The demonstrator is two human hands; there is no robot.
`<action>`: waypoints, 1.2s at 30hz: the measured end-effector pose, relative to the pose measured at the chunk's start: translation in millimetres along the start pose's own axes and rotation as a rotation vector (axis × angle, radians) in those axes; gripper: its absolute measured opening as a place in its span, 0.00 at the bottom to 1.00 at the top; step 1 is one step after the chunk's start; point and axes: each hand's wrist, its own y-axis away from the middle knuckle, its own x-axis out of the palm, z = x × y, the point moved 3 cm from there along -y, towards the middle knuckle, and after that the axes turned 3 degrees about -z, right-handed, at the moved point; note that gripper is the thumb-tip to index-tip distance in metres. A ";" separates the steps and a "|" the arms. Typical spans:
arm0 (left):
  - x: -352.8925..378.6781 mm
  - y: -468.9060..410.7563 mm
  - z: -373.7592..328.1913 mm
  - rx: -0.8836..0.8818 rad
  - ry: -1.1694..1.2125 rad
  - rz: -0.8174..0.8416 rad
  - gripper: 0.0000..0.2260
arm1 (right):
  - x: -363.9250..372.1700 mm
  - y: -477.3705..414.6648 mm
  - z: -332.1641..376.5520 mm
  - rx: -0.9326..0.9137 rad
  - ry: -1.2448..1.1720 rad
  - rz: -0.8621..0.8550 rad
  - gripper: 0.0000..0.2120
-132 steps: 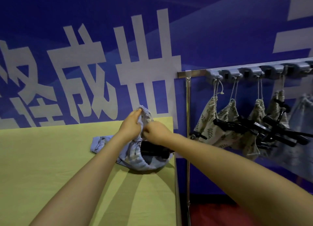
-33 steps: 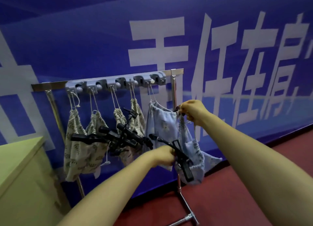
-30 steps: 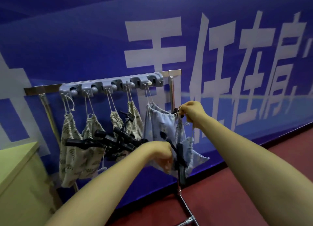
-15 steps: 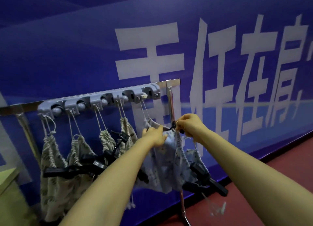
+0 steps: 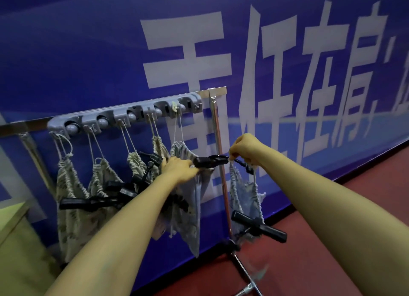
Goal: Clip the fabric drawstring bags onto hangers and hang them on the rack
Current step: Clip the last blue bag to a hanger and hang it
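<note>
Left hand (image 5: 178, 168) fingers curl on the black hanger (image 5: 210, 161), right hand (image 5: 244, 146) fingers pinch the top of the blue bag (image 5: 244, 191) — its lower half blurred. It hangs right of the end post of the rack (image 5: 218, 127), with open floor (image 5: 309, 251) beyond.

Metal rack (image 5: 117, 115) — patterned drawstring bags (image 5: 97, 180) hang along it.

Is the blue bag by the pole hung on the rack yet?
Not hung: the blue bag dangles from the right hand, right of the rack pole.
</note>
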 end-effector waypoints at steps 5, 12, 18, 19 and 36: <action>-13.8 9.9 20.3 -0.068 0.104 -0.034 0.18 | -5.8 13.1 -5.9 0.053 0.023 0.032 0.03; -20.0 13.6 37.1 -0.084 0.088 -0.004 0.19 | -6.6 10.4 -13.2 0.055 0.081 0.080 0.03; -1.2 11.3 29.1 -0.141 -0.005 -0.059 0.21 | -2.2 27.0 0.8 0.101 0.213 0.399 0.04; 1.1 11.8 24.2 -0.161 -0.004 -0.064 0.22 | -1.7 28.1 1.4 0.109 0.234 0.422 0.05; -14.9 17.9 86.9 -0.256 0.708 -0.116 0.13 | 15.8 34.4 -13.1 0.279 0.422 0.482 0.12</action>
